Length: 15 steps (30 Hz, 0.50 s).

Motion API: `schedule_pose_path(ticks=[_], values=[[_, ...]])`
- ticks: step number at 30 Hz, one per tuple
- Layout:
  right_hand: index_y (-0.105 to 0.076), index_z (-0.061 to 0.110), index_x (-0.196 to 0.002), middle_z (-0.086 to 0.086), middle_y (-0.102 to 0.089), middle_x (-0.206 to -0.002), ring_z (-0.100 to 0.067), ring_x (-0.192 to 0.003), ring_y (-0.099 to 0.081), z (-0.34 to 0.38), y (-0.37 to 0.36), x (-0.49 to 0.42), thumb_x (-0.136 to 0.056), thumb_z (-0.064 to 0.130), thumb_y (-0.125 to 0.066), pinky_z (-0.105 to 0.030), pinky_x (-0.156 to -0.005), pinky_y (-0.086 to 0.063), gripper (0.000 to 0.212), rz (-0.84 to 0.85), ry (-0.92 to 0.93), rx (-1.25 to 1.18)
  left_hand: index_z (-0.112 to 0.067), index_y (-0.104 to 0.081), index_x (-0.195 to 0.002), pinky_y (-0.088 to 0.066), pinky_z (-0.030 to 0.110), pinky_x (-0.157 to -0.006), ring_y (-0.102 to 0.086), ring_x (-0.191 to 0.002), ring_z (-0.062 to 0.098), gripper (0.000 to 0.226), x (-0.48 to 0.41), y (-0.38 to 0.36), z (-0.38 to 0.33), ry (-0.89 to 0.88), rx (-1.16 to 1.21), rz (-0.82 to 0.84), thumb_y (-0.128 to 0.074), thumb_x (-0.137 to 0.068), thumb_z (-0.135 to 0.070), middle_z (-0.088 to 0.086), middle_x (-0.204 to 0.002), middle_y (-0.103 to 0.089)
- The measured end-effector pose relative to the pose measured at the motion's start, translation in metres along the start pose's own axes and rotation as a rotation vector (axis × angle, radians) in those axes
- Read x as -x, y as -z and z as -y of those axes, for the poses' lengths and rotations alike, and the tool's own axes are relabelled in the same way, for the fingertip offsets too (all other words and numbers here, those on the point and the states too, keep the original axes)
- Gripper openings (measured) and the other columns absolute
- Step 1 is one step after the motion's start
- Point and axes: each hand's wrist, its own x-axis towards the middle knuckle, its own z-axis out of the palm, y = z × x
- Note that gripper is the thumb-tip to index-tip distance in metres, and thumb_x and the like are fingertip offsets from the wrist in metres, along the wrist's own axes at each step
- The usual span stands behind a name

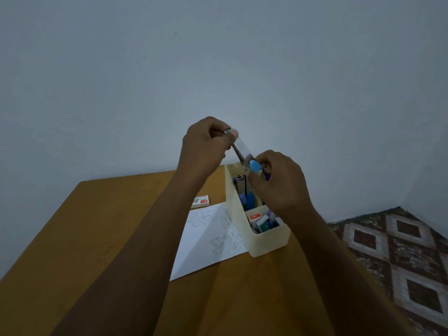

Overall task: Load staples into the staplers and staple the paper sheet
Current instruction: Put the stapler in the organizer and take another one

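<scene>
You see a light-blue-capped metal stapler (254,166), a cream plastic box (271,241), a white paper sheet (206,241) streaked with dark print, an ochre-brown wooden tabletop (97,226), and a floor (400,253) patterned in brown-and-beige diamonds

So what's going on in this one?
A person holds a small blue stapler, apparently opened, above a cream organiser box. The left hand pinches its metal end; the right hand grips the blue end. The paper sheet and a staple box lie on the table, untouched.
</scene>
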Motion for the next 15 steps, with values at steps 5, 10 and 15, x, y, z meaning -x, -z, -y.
schedule_pose_path(ticks=[5, 10, 15], values=[[-0.057, 0.019, -0.107, 0.012, -0.051, -0.096, -0.008, -0.09, -0.047, 0.027, -0.013, 0.003, -0.085, 0.033, -0.062, -0.007, -0.072, -0.033, 0.026, -0.089, 0.094, -0.1, -0.011, -0.065, -0.101, -0.059, 0.024, -0.067, -0.069, -0.078, 0.014, 0.014, 0.003, 0.035, 0.008, 0.102, 0.138, -0.066, -0.061, -0.09, -0.019, 0.002, -0.091, -0.068], [-0.059, 0.023, -0.105, 0.012, -0.059, -0.099, -0.006, -0.092, -0.052, 0.051, -0.032, 0.007, -0.085, 0.034, -0.063, -0.011, -0.074, -0.04, 0.023, -0.061, 0.09, -0.333, -0.008, -0.068, -0.097, -0.059, 0.027, -0.067, -0.068, -0.072, 0.016, 0.013, 0.014, 0.074, 0.033, 0.236, 0.183, -0.037, -0.059, -0.091, -0.015, 0.009, -0.086, -0.071], [-0.061, 0.027, -0.101, 0.017, -0.063, -0.094, -0.001, -0.093, -0.059, 0.065, -0.057, 0.012, -0.083, 0.029, -0.067, -0.017, -0.082, -0.048, 0.019, 0.044, -0.008, -0.566, -0.008, -0.069, -0.094, -0.057, 0.03, -0.066, -0.068, -0.074, 0.02, 0.016, 0.026, 0.099, 0.06, 0.332, 0.173, 0.025, -0.06, -0.09, -0.02, 0.008, -0.083, -0.072]])
